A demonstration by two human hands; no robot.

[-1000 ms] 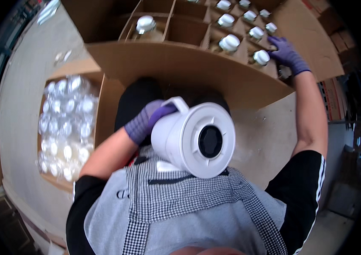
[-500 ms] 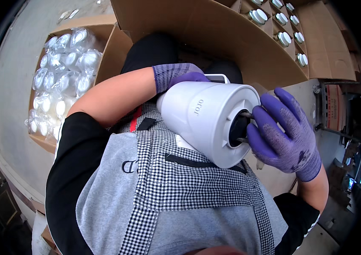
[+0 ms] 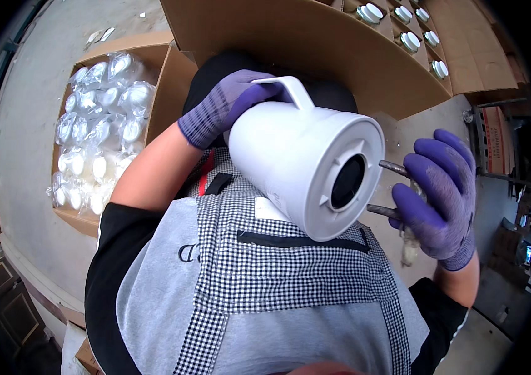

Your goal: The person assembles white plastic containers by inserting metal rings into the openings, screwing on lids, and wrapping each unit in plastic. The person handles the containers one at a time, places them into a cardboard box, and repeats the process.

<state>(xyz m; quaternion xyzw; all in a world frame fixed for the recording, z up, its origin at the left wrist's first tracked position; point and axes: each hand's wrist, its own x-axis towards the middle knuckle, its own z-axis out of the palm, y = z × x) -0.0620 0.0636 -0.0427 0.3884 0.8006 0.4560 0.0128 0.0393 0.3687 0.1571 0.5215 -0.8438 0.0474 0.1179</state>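
A white thermos jug (image 3: 278, 162) lies on its side against my apron (image 3: 290, 281), its round base turned to the right. A black disc (image 3: 348, 181) shows in the middle of that base. My left hand (image 3: 247, 97), in a purple glove, grips the jug at its far left end by the handle (image 3: 300, 94); some fingers are hidden. Off the base, my right hand (image 3: 437, 197), gloved alike, holds a two-pronged metal tool (image 3: 393, 167). Both prongs point at the base without touching it. Pale wrapping hangs below the tool.
At the left stands an open carton (image 3: 168, 78) of white-topped items in clear plastic bags (image 3: 100, 131). Beyond my knees is a large carton (image 3: 315, 50) with dividers, holding several white-lidded pieces (image 3: 410, 42). More boxes (image 3: 496, 140) stand at the right.
My right hand has drawn back to the right, and the prongs have come out of the base's round opening. The jug has rolled, bringing its handle more into view; my left hand has moved with it.
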